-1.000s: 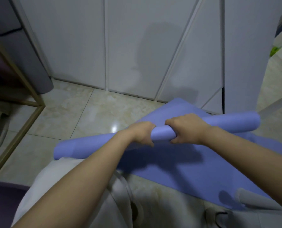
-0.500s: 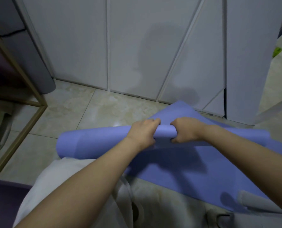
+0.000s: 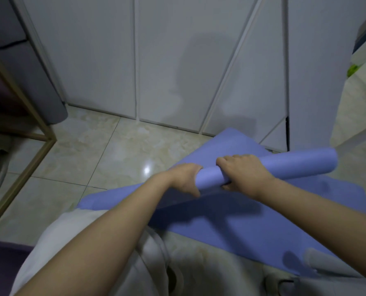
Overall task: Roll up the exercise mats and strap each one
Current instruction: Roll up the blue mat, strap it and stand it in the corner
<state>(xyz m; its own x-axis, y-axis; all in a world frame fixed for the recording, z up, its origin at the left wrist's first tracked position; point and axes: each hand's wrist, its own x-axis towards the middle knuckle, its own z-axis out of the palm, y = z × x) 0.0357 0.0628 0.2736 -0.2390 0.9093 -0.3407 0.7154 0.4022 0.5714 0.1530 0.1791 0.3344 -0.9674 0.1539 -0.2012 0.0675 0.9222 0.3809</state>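
- On the tiled floor (image 3: 88, 159), in front of white cupboard doors (image 3: 177, 60), lies a blue-violet exercise mat (image 3: 252, 223), partly rolled up.
- Its rolled part (image 3: 305, 165) is a long tube that runs slantwise from the lower left to the upper right, and its right end is raised above the flat part.
- The flat part spreads under the tube, towards the person and towards the cupboard.
- The left hand (image 3: 184, 178) grips the tube near its middle; the fingers go over the top and the thumb is curled below.
- The right hand (image 3: 244, 169) grips the tube just beside the left one, knuckles up, fingers wrapped over the far side.
- Both hands are close together, with a short piece of tube showing between them.
- Both forearms are bare, and the person's light trousers (image 3: 92, 253) show below them.
- A grey cylinder-shaped thing (image 3: 47, 86) stands at the left against the wall, next to a gold-coloured metal frame (image 3: 28, 159).
- At the lower right, a pale grey thing (image 3: 327, 263) lies on the edge of the mat; what it is, I cannot tell.
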